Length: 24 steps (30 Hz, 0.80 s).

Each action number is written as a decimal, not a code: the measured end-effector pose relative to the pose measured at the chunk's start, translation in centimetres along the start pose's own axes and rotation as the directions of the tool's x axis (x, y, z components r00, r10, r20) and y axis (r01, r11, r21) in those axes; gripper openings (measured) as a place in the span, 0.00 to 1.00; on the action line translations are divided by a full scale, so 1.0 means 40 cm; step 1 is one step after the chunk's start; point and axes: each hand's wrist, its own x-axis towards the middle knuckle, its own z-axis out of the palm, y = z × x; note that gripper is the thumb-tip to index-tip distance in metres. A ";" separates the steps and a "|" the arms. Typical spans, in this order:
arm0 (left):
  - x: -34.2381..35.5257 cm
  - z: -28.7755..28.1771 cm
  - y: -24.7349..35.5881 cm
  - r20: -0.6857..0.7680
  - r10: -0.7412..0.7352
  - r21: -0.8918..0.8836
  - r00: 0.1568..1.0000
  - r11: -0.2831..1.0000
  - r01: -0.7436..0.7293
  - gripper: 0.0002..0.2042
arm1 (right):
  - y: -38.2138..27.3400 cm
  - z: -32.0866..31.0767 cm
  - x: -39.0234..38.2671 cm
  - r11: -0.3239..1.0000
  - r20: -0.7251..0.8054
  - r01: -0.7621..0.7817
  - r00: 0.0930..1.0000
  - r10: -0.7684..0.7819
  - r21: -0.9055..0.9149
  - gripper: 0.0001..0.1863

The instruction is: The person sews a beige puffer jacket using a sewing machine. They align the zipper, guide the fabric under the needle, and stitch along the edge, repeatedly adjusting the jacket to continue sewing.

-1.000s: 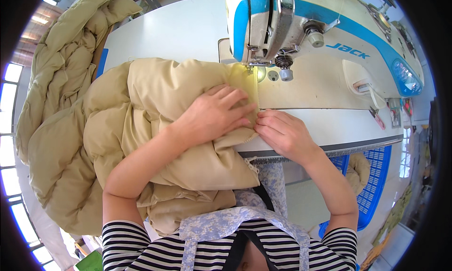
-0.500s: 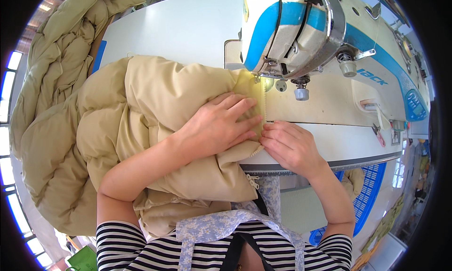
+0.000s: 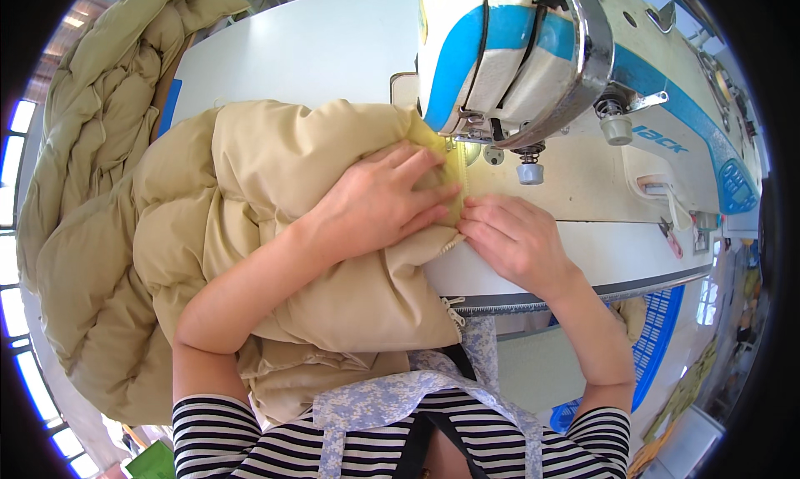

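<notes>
A beige quilted puffer garment (image 3: 283,146) lies across the machine table, its pale zipper (image 3: 463,175) running under the lit needle area of a white and blue sewing machine (image 3: 508,54). My left hand (image 3: 392,196) rests on the fabric left of the zipper, fingers apart and pressing down. My right hand (image 3: 517,237) has its fingertips closed on the zipper edge just below the presser foot. The zipper pulls (image 3: 452,308) hang at the table's front edge.
More beige quilted garments (image 3: 108,87) are heaped at the far left. Small scissors (image 3: 671,237) lie at the table's right. A blue plastic basket (image 3: 654,346) with beige fabric stands below on the right. A measuring strip (image 3: 533,298) runs along the table's front edge (image 3: 625,271).
Both hands and the zipper edge have moved slightly toward the needle since half a second ago, with the fingers still in similar positions. The view has shifted a little since a second ago.
</notes>
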 end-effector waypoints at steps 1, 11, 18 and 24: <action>0.005 0.000 -0.008 -0.004 0.006 -0.009 1.000 1.000 -0.006 0.13 | 0.006 0.001 0.004 1.000 -0.007 0.002 1.000 -0.002 0.003 0.09; 0.029 0.016 -0.105 -0.009 0.052 -0.023 0.999 0.998 -0.052 0.13 | 0.052 0.045 0.023 0.996 -0.014 -0.092 0.996 0.092 -0.019 0.10; -0.022 -0.054 -0.037 0.006 -0.004 0.192 1.000 0.981 0.003 0.16 | -0.112 -0.032 -0.046 0.075 0.415 -0.668 0.542 0.731 0.740 0.25; -0.225 -0.126 0.019 0.025 -0.362 0.360 0.932 0.873 0.330 0.21 | -0.265 -0.003 -0.120 -0.442 0.781 -0.648 0.558 0.280 0.620 0.30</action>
